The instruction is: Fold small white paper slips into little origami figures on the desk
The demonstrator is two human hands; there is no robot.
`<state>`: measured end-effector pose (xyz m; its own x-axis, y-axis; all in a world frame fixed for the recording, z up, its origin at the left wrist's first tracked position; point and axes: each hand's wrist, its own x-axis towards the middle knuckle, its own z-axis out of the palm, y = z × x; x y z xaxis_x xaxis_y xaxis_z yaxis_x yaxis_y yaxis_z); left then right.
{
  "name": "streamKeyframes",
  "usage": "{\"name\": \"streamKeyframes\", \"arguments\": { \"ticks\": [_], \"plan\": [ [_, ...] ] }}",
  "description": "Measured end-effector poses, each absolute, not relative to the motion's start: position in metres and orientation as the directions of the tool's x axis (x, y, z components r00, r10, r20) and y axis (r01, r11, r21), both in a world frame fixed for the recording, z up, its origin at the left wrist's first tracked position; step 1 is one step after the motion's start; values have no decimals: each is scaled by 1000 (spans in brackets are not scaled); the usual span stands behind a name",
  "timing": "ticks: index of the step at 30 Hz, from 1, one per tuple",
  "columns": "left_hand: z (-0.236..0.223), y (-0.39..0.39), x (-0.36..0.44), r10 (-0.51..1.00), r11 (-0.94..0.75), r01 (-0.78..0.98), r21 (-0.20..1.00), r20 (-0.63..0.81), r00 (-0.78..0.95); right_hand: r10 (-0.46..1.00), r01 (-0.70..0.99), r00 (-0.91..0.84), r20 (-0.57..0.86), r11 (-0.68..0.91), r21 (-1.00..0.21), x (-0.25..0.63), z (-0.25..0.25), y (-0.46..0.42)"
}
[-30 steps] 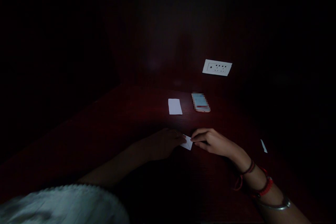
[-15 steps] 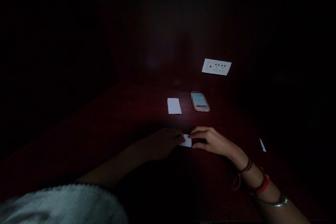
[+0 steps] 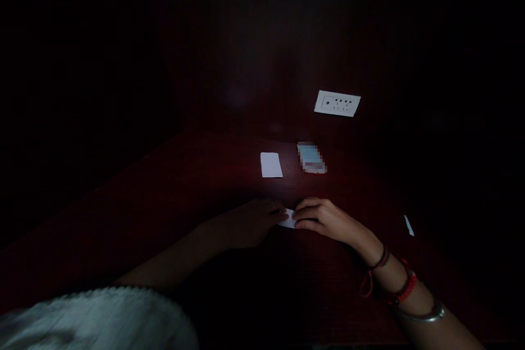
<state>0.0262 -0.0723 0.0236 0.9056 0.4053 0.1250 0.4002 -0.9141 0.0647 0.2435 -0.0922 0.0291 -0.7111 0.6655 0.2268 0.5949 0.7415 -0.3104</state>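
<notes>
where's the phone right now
In the head view, the phone lies on the table, just right of the flat white paper and below the wall socket.

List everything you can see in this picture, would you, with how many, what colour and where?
Folded paper: one, white, between the hands
Rectangular paper: one, white, beyond the hands
Smartphone: one, pale blue screen, right of that paper
Socket plate: one, white, on the wall
Narrow scrap: one, whitish, far right
Table: one, dark red, beneath
Sleeve: one, pale, lower left
Left hand: one, shadowed, ringed, at the folded paper
Right hand: one, better lit, opposite
</notes>
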Motion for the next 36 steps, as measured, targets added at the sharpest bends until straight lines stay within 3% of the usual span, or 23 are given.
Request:
{"name": "streamKeyframes", "arguments": {
  "ticks": [10, 22, 36],
  "plan": [
    [26, -74, 27, 408, -913, 403, 66, 122, 905, 680, 598, -690, 248, 729, -333, 243, 28, -93],
    [31, -79, 29, 458, -889, 454, 58, 95, 884, 812, 721, -506, 291, 583, -374, 240, 17, -86],
    [31, -79, 32, 462, -887, 462, 5, 52, 885, 831, 735, -468, 300, 555, -390, 237, 16, -85]
  ]
}}
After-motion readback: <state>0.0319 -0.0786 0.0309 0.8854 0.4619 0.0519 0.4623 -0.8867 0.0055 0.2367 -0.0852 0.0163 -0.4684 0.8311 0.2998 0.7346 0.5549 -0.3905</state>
